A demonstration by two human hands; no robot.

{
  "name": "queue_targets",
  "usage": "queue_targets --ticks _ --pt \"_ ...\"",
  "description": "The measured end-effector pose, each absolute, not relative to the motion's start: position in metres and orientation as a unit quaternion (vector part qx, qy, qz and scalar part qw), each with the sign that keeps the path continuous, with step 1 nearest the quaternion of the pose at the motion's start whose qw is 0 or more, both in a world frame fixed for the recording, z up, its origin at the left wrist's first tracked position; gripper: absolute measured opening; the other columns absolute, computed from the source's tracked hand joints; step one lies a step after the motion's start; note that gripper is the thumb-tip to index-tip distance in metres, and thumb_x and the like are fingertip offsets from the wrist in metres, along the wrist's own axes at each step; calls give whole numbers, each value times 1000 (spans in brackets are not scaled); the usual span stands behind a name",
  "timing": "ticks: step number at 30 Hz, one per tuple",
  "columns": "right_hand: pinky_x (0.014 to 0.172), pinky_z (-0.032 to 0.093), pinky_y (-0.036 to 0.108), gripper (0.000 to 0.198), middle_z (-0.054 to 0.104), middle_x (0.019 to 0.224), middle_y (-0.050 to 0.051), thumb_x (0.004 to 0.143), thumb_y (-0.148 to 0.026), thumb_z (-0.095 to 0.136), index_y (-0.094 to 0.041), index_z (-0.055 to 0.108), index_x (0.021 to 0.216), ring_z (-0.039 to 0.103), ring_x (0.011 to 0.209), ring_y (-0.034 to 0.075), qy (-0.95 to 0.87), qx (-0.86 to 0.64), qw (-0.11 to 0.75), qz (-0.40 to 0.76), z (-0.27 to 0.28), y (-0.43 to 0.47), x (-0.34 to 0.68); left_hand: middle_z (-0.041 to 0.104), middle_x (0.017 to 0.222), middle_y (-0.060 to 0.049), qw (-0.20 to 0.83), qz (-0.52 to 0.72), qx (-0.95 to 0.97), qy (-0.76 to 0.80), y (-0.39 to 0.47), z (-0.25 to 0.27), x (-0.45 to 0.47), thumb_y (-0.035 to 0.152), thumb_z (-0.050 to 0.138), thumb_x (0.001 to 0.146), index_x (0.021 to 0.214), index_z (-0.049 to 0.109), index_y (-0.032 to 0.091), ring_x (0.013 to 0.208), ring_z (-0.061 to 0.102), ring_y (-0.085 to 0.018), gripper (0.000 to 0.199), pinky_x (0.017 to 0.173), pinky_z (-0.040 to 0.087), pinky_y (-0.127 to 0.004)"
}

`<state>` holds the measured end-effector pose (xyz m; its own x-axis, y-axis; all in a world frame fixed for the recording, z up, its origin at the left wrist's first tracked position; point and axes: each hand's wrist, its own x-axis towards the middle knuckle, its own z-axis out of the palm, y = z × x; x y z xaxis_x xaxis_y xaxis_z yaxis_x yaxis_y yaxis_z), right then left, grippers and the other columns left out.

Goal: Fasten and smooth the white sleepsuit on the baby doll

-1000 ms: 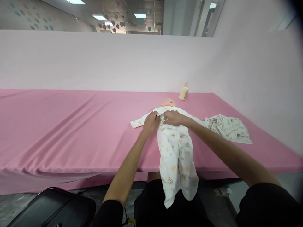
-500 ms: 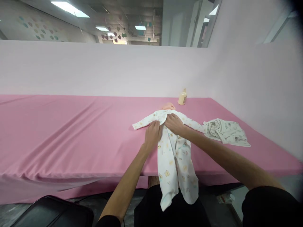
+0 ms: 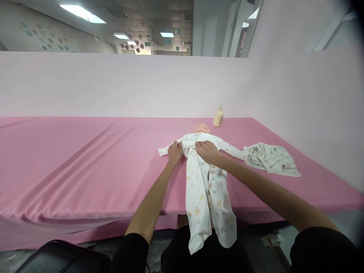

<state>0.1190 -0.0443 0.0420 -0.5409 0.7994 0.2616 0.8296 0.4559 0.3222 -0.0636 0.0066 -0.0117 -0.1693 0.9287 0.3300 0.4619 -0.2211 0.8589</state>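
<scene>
The legs of the white printed sleepsuit [image 3: 209,189] hang over the near edge of the counter [image 3: 85,167], at 6 o'clock from the hands. The garment covers a doll [image 3: 201,129] that lies on its back, its head at the 12 o'clock end.

The left hand [image 3: 174,152] rests on the sleepsuit's left sleeve near the shoulder, at 9 o'clock from the chest. Its grip is partly curled with the fingers pressed onto the fabric; whether it pinches the cloth cannot be told.

The right hand [image 3: 208,151] lies palm down on the chest of the sleepsuit, fingers nearly flat, enclosing nothing.

A crumpled grey-patterned cloth [image 3: 270,159] lies at 3 o'clock, just beyond the right sleeve.

A cream bottle [image 3: 218,117] stands upright at 1 o'clock from the doll's head, near the pale partition wall [image 3: 113,87].
</scene>
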Motion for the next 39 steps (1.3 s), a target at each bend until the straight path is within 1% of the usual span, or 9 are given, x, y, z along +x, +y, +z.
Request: queue_targets --ticks 4,7,11,15,17,22,30,35,39 --pt "74 40 35 27 67 100 14 104 -23 31 -14 56 105 63 88 27 -850 -486 30 -202 43 -44 120 55 92 -10 225 505 612 566 29 5 -58 24 61 88 64 44 21 110 49 -30 29 97 33 -37" --pt "75 40 35 27 67 101 13 104 -21 30 -14 56 106 63 90 26 -849 -490 41 -196 39 -44 121 57 99 -10 244 502 620 551 35 13 -58 22 67 82 68 52 21 118 45 -30 21 104 31 -37" --pt "75 39 35 28 67 98 11 103 -18 29 -15 57 103 62 88 25 -850 -484 78 -192 31 -45 123 55 79 -9 312 490 577 575 27 2 -55 30 64 85 61 46 21 108 53 -29 32 94 39 -37" --pt "74 38 36 29 67 96 10 104 -19 28 -15 56 101 60 86 25 -852 -484 88 -180 29 -44 124 53 59 -7 452 430 519 584 24 -19 -44 50 62 87 61 50 21 77 61 -26 40 76 48 -37" --pt "74 37 36 29 67 96 11 104 -20 28 -15 56 100 60 85 25 -853 -487 86 -167 30 -43 124 59 62 -7 532 421 488 549 27 -24 -37 58 60 87 71 57 19 71 63 -24 43 74 50 -36" --pt "74 37 34 25 68 98 12 104 -23 32 -15 55 102 61 89 26 -856 -491 93 -129 36 -42 126 72 91 -12 776 452 320 303 40 -31 -20 63 65 82 102 66 15 90 70 -25 52 91 53 -38" --pt "73 40 32 23 70 101 10 105 -32 36 -17 52 110 65 93 26 -836 -532 119 -63 42 -45 133 71 83 -10 759 525 314 223 58 -35 0 62 53 91 96 66 13 93 70 -25 52 89 55 -35" --pt "71 40 34 27 71 99 13 103 -36 39 -15 52 113 67 89 30 -836 -541 41 -87 60 -43 127 71 81 -7 753 543 309 206 63 -31 6 54 56 93 96 65 13 93 70 -22 42 91 53 -32" --pt "68 39 33 21 71 91 14 100 -23 38 -13 54 108 67 80 28 -862 -496 -31 -105 72 -34 120 71 81 -6 741 583 280 178 65 -32 8 40 56 94 93 66 14 97 69 -21 27 94 52 -31"
